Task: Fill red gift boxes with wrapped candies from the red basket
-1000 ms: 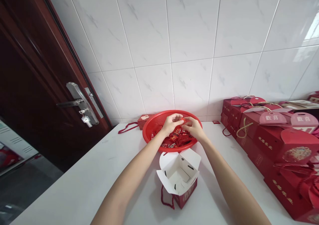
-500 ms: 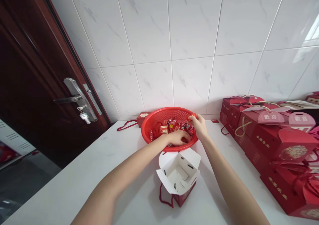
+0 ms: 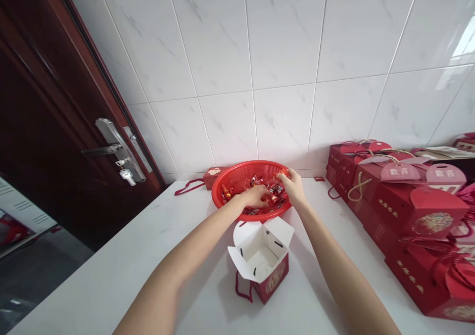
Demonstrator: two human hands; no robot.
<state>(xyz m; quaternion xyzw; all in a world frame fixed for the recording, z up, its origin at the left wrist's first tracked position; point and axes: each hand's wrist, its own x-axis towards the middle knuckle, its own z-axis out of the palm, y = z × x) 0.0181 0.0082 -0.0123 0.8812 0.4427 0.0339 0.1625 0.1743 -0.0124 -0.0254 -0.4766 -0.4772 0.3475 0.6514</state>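
Note:
A red plastic basket (image 3: 245, 164) with perforated walls holds a heap of wrapped candies (image 3: 256, 181), mostly red. My left hand (image 3: 256, 196) reaches into it, fingers curled at a shiny red-wrapped candy (image 3: 272, 200); the grip is partly hidden. Over the basket's right rim, my right hand (image 3: 294, 184) pinches a small red-orange candy packet (image 3: 282, 173) between thumb and fingers. In front of the basket stands a red gift box (image 3: 274, 279) with its white-lined flaps spread apart. Its inside looks bare, and a dark red cord handle (image 3: 243, 294) hangs from its left side.
Stacked red gift boxes (image 3: 393, 201) with cord handles line the right side of the white table (image 3: 178, 241). A small red box (image 3: 211, 177) with a ribbon sits behind the basket's left. White tiles form the wall (image 3: 222, 48); a dark wooden door (image 3: 44, 102) stands left.
My left hand has shifted left within the basket, stirring the candies. My right hand still pinches its packet by the right rim. The box in front has turned slightly, showing more of its printed side.

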